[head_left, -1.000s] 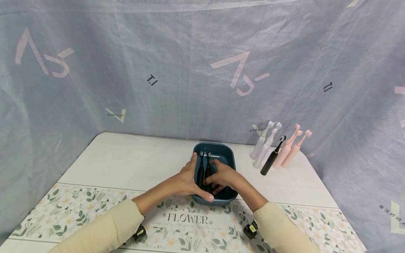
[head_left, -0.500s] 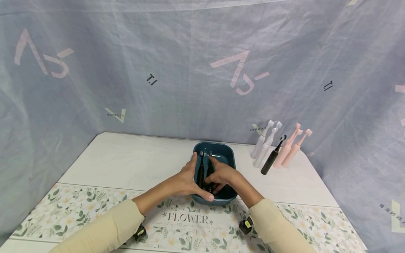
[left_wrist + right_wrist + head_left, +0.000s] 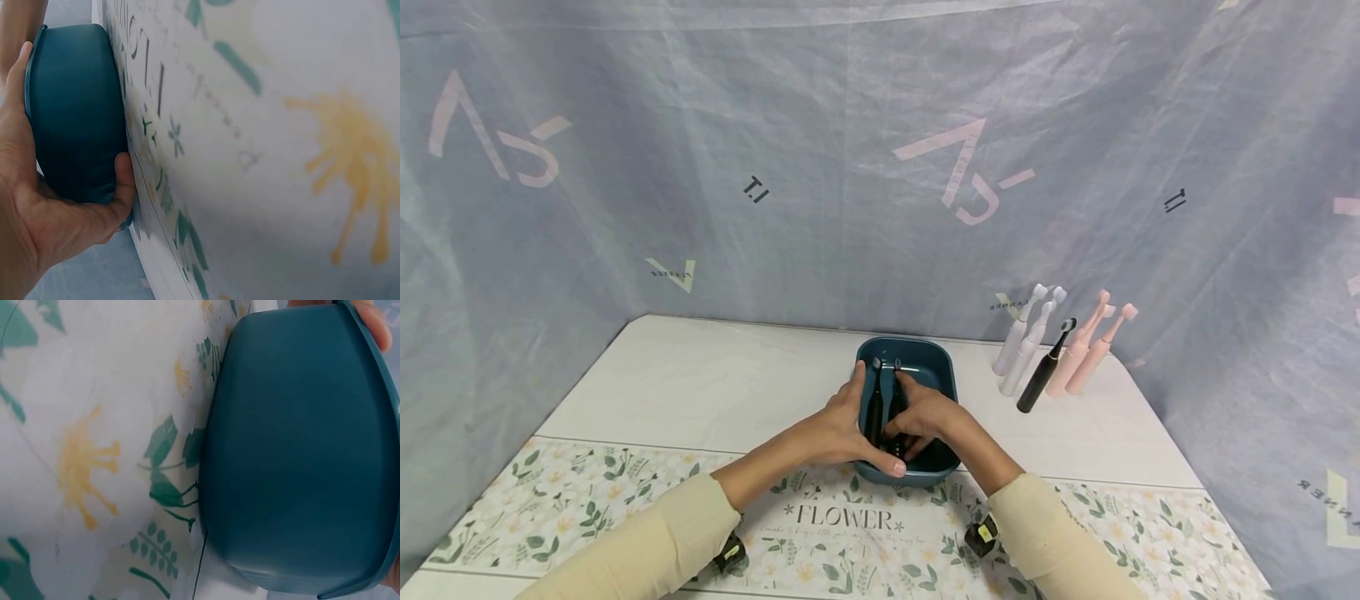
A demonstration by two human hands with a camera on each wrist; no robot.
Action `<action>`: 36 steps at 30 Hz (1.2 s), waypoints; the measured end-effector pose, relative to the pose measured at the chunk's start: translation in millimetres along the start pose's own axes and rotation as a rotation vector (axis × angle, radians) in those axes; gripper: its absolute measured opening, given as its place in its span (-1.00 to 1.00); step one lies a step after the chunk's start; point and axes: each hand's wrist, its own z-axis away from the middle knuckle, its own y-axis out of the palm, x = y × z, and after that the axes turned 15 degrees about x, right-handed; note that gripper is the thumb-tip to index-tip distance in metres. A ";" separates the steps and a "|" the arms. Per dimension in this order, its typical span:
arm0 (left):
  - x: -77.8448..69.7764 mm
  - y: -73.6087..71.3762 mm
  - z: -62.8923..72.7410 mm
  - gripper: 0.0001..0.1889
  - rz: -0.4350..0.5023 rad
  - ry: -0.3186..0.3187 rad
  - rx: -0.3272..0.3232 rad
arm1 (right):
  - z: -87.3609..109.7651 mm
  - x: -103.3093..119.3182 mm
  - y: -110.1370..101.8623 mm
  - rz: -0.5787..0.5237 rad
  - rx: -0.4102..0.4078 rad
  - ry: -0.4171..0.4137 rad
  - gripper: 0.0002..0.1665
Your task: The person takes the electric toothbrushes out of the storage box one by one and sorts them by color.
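A dark teal plastic basin (image 3: 936,358) stands near the middle of the table. My left hand (image 3: 842,425) grips its left side; in the left wrist view that hand (image 3: 50,200) wraps round the outer wall. Inside the basin, a black electric toothbrush (image 3: 876,408) lies along the left, head pointing away. My right hand (image 3: 928,417) reaches in and holds a second black electric toothbrush (image 3: 898,383) beside it, its handle partly covered by the fingers. In the right wrist view the basin wall (image 3: 300,450) hides most of the right hand.
On the table's right stand several electric toothbrushes: white ones (image 3: 1022,350), a black one (image 3: 1041,379) and pink ones (image 3: 1086,358). A white sheet with a floral band (image 3: 625,492) covers the table. Grey printed cloth (image 3: 775,125) hangs behind and at the sides.
The second black toothbrush has shifted slightly right, away from the first, with my right hand on it. The right forearm has swung a little left. My left hand keeps its place on the basin.
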 end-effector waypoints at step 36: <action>1.0 -0.5 0.7 0.84 -0.004 0.028 -0.002 | 26.2 -7.7 -0.8 -0.057 -0.081 -0.161 0.40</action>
